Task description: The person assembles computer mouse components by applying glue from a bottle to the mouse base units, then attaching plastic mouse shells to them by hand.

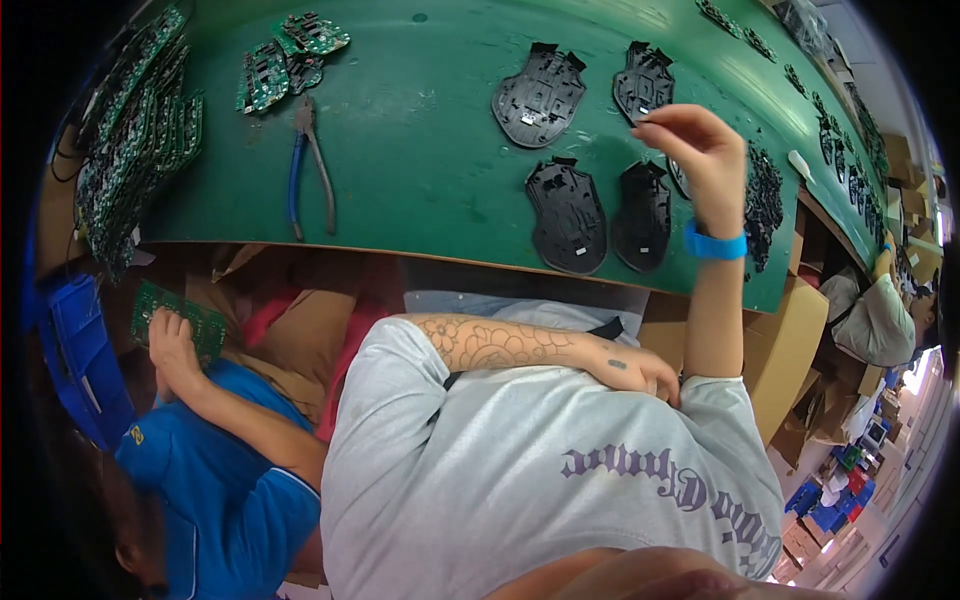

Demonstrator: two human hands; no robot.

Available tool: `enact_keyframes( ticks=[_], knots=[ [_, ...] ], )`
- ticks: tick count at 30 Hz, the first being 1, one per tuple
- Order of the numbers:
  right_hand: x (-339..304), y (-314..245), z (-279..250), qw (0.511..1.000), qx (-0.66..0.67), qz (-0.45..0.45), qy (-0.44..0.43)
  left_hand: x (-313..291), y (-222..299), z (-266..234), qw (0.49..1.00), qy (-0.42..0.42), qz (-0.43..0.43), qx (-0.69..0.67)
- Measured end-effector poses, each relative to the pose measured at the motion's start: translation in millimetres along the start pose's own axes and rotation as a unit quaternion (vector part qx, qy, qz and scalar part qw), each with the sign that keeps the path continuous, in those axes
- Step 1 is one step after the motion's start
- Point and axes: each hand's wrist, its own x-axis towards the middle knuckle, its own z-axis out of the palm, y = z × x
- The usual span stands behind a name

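Note:
My right hand (697,150), with a blue band (715,243) at the wrist, is raised over the green table. Its thumb and fingers pinch together at the edge of a black plastic mouse-shaped shell (640,75). Whatever is at its fingertips is too small to name. More such shells lie around it: one to the upper left (540,95), one at the lower left (566,215) and one below (642,215). Another is partly hidden behind the hand. My left hand (637,372) rests across my body near my right elbow, its fingers curled and whatever they hold hidden.
A heap of small black parts (763,200) lies right of my wrist. Pliers (305,165) and loose circuit boards (265,75) are on the left, beside stacked boards (140,140). A co-worker in blue holds a green board (205,325) at the table's near edge.

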Motion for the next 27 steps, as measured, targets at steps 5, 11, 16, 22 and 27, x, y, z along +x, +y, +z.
enact_keyframes(
  ticks=[5, 11, 16, 22, 27],
  knots=[
    [13, 7, 40, 0.996, -0.031, 0.014, -0.078, -72, 44, 1, 0.860, 0.236, 0.189, 0.412],
    [16, 14, 57, 0.984, -0.163, -0.037, -0.065, -165, 119, -26, 0.468, 0.570, 0.141, 0.660],
    [12, 11, 67, 0.989, -0.142, -0.009, -0.037, -168, 109, -43, 0.444, 0.595, -0.020, 0.670],
    [13, 13, 70, 0.973, -0.209, -0.100, -0.020, -169, 106, -43, 0.452, 0.594, -0.019, 0.665],
    [15, 19, 69, 0.969, -0.222, -0.103, -0.009, -168, 104, -43, 0.449, 0.599, -0.017, 0.663]
  ],
)
